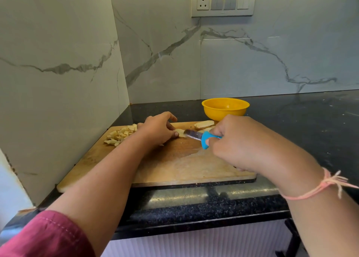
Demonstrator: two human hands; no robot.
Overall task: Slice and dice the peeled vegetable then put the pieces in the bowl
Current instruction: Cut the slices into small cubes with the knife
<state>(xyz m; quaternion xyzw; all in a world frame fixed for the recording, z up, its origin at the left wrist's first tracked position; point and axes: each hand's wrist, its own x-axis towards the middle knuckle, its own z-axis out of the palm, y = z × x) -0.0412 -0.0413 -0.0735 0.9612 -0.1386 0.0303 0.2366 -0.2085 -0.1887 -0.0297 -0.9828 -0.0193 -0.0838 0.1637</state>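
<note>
— Where is the pale peeled vegetable slice [179, 132]?
— On the worn wooden cutting board [174, 163], its end pinched by the left hand [159, 129]; likely firm, light, slippery. The right hand [239, 142] grips the blue-handled knife [196, 136]; the yellow plastic bowl [225, 109] stands behind.

A corner of pale marble-look walls [252, 62] with grey veins. A white switch panel [223, 2] with one socket sits high up. Below, a black speckled stone table [301, 117] tops a white ribbed cabinet front [194, 243].

Switch panel [223, 2] on marble wall [252, 62]
</note>
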